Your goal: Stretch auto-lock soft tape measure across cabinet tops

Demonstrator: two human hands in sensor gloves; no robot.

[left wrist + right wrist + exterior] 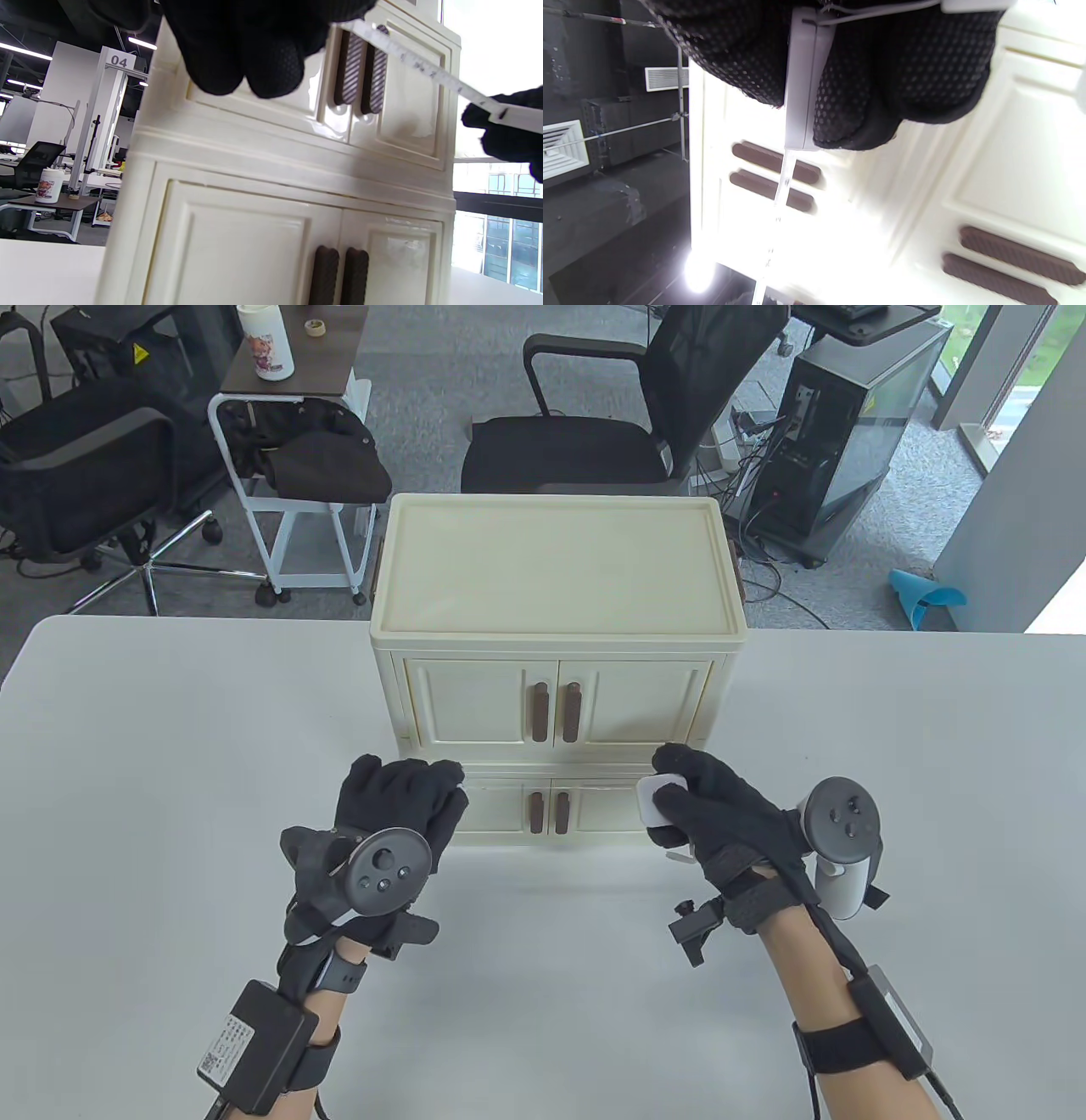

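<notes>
A cream two-tier cabinet (pixel 556 560) with brown handles stands on the white table (pixel 170 746). My right hand (pixel 683 802) grips the white tape measure case (pixel 655 806) at the right of the lower cabinet front (pixel 509 810). My left hand (pixel 424 785) is at the left of that front, fingers closed on the tape's end. In the left wrist view the white tape (pixel 428 70) runs taut from my left fingers (pixel 254 63) across the doors to my right hand (pixel 505 135). In the right wrist view the tape (pixel 782 182) leaves the case (pixel 801 76).
Behind the table are a black office chair (pixel 594 432), a white rolling cart (pixel 288 475) with a bottle on it, another black chair (pixel 85 475) at the left and a computer tower (pixel 857 424) at the right. The cabinet's flat top has a raised rim.
</notes>
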